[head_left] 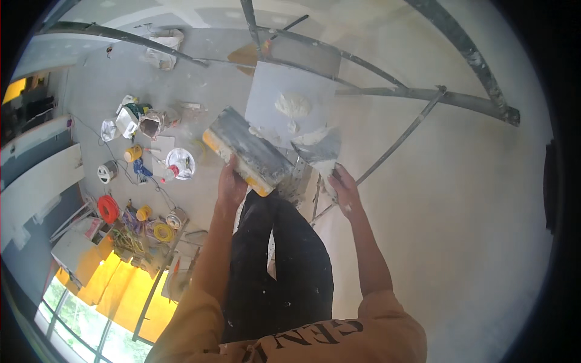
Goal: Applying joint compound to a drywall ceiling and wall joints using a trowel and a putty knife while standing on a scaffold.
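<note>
My left hand is closed on the yellow edge of a wide, grey rectangular plastering trowel, its flat face smeared with white. In my right hand is a broad putty knife, gripped by its handle, with white compound on the blade. The two tools are held close together, the knife to the right of the trowel. Just beyond them lies a white board, bearing a mound of white joint compound and smaller dabs.
Metal scaffold bars cross around me, with a pale wall to the right. On the floor at left are a white bucket, jugs, cables and a red hose coil. Yellow sheeting hangs by a window.
</note>
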`<state>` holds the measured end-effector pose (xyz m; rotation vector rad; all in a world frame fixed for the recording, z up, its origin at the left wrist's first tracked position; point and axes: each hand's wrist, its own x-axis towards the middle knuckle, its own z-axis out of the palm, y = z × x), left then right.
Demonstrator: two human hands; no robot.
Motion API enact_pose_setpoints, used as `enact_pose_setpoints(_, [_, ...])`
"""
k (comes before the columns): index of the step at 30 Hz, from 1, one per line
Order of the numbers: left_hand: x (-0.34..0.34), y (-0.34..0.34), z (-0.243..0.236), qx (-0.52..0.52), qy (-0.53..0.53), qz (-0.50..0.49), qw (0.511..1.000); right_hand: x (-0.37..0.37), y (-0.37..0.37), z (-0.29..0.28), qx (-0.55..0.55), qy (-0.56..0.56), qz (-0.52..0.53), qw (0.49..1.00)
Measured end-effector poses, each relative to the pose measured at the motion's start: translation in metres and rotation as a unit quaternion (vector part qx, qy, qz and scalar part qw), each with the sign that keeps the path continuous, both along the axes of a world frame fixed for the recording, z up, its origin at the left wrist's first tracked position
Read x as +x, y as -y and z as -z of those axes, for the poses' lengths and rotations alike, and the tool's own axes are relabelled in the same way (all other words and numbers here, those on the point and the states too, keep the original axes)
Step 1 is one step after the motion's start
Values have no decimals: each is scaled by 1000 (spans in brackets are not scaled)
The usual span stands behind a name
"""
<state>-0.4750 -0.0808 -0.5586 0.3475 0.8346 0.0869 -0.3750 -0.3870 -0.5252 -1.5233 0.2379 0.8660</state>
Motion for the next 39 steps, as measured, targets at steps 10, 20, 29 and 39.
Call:
enact_pose_setpoints(10, [-65, 29, 24, 2, -131, -10, 991, -62, -21, 345, 158, -139, 152, 966])
enact_pose_setpoints(20, [-48, 1, 37, 40, -132, 27, 990, -92, -7, 450, 10, -205, 218, 954])
enact_pose_setpoints(29, [-44, -3, 37, 67, -131, 43, 988, 6, -56, 459, 75, -151, 189, 967])
enact_pose_setpoints(39, [-50, 6, 33, 43, -75, 17, 996, 13, -50, 358, 59, -15, 158, 986])
